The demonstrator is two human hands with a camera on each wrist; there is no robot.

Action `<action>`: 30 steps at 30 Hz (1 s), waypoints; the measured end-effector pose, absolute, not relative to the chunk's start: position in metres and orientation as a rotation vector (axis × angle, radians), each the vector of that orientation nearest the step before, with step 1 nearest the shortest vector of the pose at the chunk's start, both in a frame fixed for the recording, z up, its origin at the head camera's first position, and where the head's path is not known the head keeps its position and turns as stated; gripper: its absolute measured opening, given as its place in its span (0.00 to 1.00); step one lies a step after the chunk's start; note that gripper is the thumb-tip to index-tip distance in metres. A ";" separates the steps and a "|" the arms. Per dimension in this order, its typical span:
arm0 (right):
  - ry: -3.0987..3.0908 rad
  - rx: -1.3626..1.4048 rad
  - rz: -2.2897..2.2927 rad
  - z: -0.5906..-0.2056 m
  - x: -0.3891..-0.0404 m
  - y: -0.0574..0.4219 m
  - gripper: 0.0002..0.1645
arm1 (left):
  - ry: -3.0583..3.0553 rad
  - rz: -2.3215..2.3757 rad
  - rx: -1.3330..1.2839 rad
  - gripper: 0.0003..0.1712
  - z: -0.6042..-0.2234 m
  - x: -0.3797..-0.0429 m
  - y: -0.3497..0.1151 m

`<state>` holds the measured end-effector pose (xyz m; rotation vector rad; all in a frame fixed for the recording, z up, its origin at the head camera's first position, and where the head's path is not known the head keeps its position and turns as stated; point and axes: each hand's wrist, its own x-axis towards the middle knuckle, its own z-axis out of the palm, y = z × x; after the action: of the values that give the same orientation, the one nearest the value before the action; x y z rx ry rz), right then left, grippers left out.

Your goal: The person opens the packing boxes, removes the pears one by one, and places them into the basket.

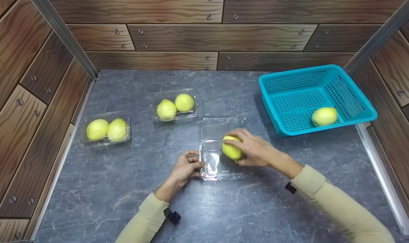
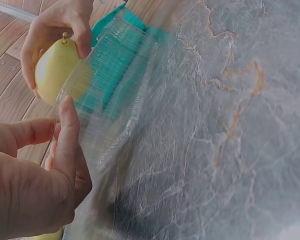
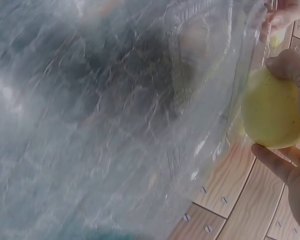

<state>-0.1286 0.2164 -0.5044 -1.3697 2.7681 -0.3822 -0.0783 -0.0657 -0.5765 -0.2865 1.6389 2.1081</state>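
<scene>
My right hand (image 1: 258,150) grips a yellow-green pear (image 1: 232,148) between thumb and fingers, over the right part of a clear plastic clamshell box (image 1: 212,168). The pear's stem (image 2: 65,36) points up in the left wrist view. That box lies with its lid (image 1: 219,126) folded back, away from me. At the box's left side, my left hand (image 1: 185,168) pinches the rim between thumb and fingers. In the right wrist view the held pear (image 3: 270,110) sits between the thumb above and the fingers below, close to the clear plastic wall.
A turquoise basket (image 1: 275,114) with one pear (image 1: 324,116) stands at the back right. Two more clear boxes hold two pears each: one at the far left (image 1: 104,143), another behind (image 1: 175,118). Wood-patterned panels (image 1: 177,37) enclose the grey marbled table (image 1: 123,202).
</scene>
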 end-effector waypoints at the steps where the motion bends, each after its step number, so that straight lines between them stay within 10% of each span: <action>1: 2.777 -1.373 -0.371 -0.503 -0.129 0.219 0.53 | 1.639 2.109 -0.284 0.24 -0.576 -0.078 -0.065; 30: 2.991 -1.288 -0.243 -0.442 -0.152 0.297 0.54 | 1.642 2.107 -0.300 0.24 -0.575 -0.078 -0.065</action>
<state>-0.1522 0.2970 -0.4420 -1.2884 2.9911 -0.2431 -0.0781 -0.0652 -0.5753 -0.3004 1.6421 2.1075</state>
